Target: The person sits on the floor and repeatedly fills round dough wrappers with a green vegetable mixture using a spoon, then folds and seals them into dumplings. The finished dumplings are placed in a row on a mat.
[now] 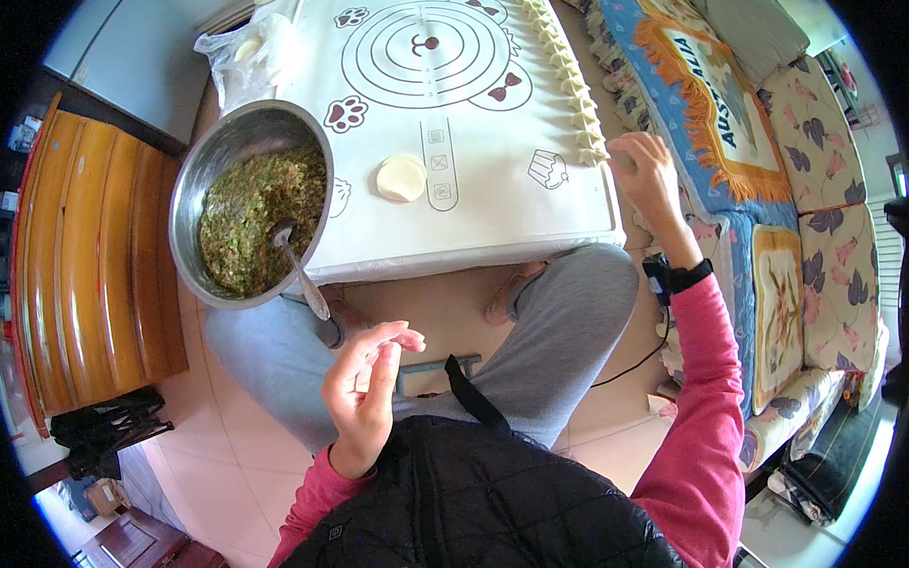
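My right hand [642, 167] is at the table's right edge, its fingertips at the near end of a long row of folded dumplings [577, 100]; whether it touches the last one I cannot tell. Raised in front of my body, my left hand [368, 379] has curled fingers and shows nothing in them. A small stack of round dough wrappers [402, 178] lies on the printed white mat [487, 202]. At the table's left corner, a steel bowl [189, 237] contains chopped green filling [247, 209], with a metal spoon [305, 275] resting in it, handle over the rim.
Behind the bowl, a clear plastic bag [233, 62] with pale dough lies on the table's left side. A floral sofa [834, 260] with a fringed cover stands to the right. Wooden furniture [98, 264] is at left. A black cable [639, 362] hangs beside my right knee.
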